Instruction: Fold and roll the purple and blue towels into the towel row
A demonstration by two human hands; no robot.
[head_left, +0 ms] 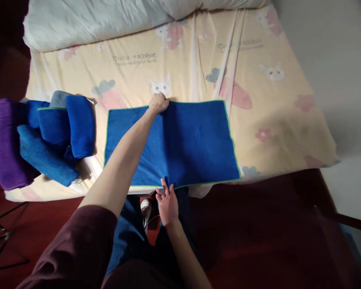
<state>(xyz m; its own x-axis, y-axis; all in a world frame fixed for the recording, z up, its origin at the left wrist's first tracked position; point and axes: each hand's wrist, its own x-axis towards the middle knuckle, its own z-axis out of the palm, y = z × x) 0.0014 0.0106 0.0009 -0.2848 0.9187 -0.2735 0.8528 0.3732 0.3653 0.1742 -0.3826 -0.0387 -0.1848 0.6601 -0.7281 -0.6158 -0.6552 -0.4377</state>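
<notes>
A blue towel [198, 140] with green edging lies spread on the bed sheet, with a raised crease running down its middle. My left hand [159, 103] is closed on the towel's far edge, at the top of the crease. At the near edge, by the lower end of that crease, my right hand [167, 202] is palm up with its fingers apart, the fingertips at the towel's edge.
Several folded or rolled towels, blue ones [81, 126] and a purple one [9, 144], are heaped at the left. A pale quilt [108, 20] lies along the bed's far side. A wall [343, 72] stands at the right; a black metal stand [6, 235] is at lower left.
</notes>
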